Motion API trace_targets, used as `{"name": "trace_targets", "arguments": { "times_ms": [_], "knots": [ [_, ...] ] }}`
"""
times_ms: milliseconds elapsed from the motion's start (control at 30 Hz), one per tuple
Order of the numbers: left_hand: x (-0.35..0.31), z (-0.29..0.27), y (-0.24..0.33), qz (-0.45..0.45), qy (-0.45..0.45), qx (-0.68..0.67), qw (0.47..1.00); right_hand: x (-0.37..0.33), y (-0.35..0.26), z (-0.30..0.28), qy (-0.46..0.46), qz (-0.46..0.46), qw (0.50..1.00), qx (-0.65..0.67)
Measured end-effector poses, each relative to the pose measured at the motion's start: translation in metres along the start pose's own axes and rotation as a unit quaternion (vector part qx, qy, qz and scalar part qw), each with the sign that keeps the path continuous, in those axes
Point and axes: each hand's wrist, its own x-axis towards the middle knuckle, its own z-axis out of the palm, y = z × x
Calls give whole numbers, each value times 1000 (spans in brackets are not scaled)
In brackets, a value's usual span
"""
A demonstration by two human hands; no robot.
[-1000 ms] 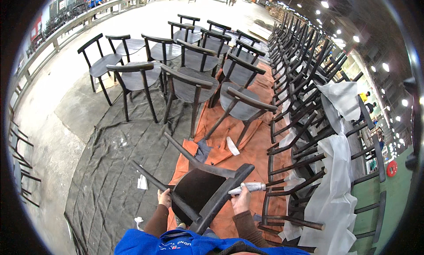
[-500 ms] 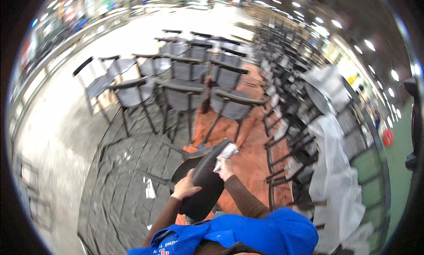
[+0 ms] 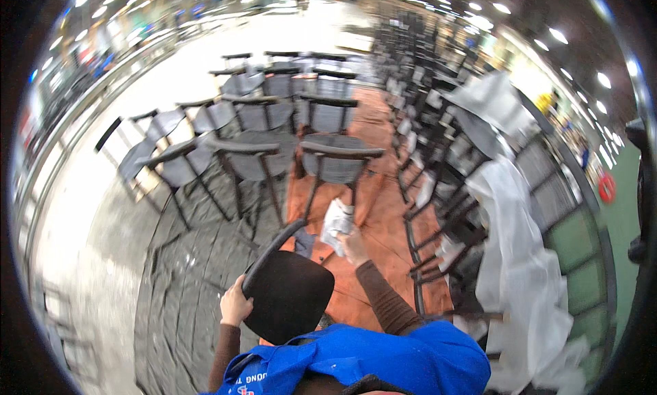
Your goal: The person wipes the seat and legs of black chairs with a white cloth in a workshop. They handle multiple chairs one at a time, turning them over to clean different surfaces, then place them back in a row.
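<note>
Just in front of me is a black chair with a dark rounded seat and a curved back rail. My left hand is closed round the left end of that rail. A crumpled white cloth is in my right hand, fingers pinched on its lower part. The cloth is off to the right of the chair, apart from the rail, above an orange floor sheet. A small grey-blue piece of fabric shows between rail and cloth. The chair's legs are hidden.
Several dark chairs with grey seats stand in rows ahead. Along the right are densely packed chair frames and translucent white plastic wrap. A wrinkled dark sheet covers the floor at left. Further right lies a green floor.
The chair has turned, its back rail swinging left and toward me, with my left hand moving along. My right hand and the cloth have come away from the rail.
</note>
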Motion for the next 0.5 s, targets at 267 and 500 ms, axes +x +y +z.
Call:
{"name": "trace_targets", "arguments": {
  "times_ms": [267,500],
  "knots": [
    [-41,-1,28,37,-2,-38,999,42,-34,68,-253,28,960,-119],
    [-92,27,57,40,-8,-51,998,55,67,134,-451,53,860,-234]
  ]
}}
